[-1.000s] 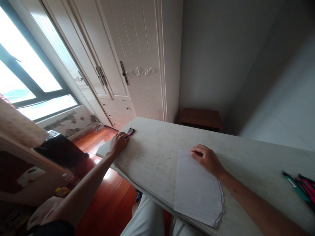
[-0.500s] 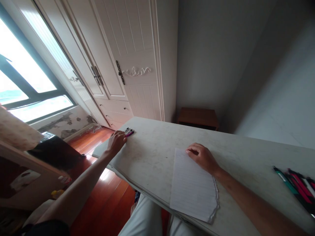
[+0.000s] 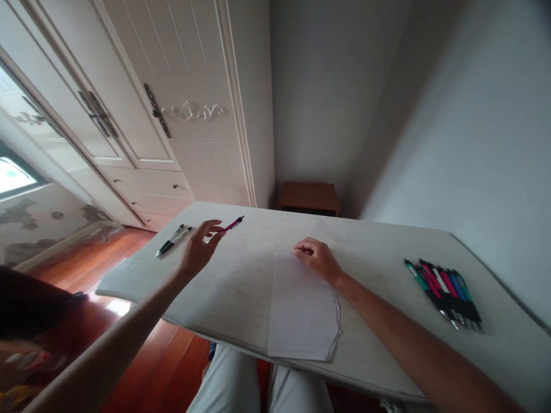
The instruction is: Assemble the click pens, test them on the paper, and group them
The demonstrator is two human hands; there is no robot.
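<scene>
The left hand (image 3: 198,249) is hovering above the far left part of the white table (image 3: 241,287), its fingertips pinching the near end of a pink pen (image 3: 232,223), which is pointing away to the far right and tilting slightly upward. Just left of that hand, two dark pens (image 3: 173,240) are lying side by side on the tabletop, apart from the fingers. The right hand (image 3: 317,258) is resting near the middle of the table with its fingers curled together, pressing on the far edge of a lined sheet of paper (image 3: 299,310); it is gripping nothing that can be made out. The sheet is lying flat, its ragged torn edge on the right and its near end reaching the table's near edge. At the right of the table, well apart from both hands, a row of coloured pens (image 3: 443,289) is lying close together. Beyond the table, a white wardrobe (image 3: 181,103) is standing at the far left, and a small wooden stand (image 3: 309,198) is sitting in the corner.
</scene>
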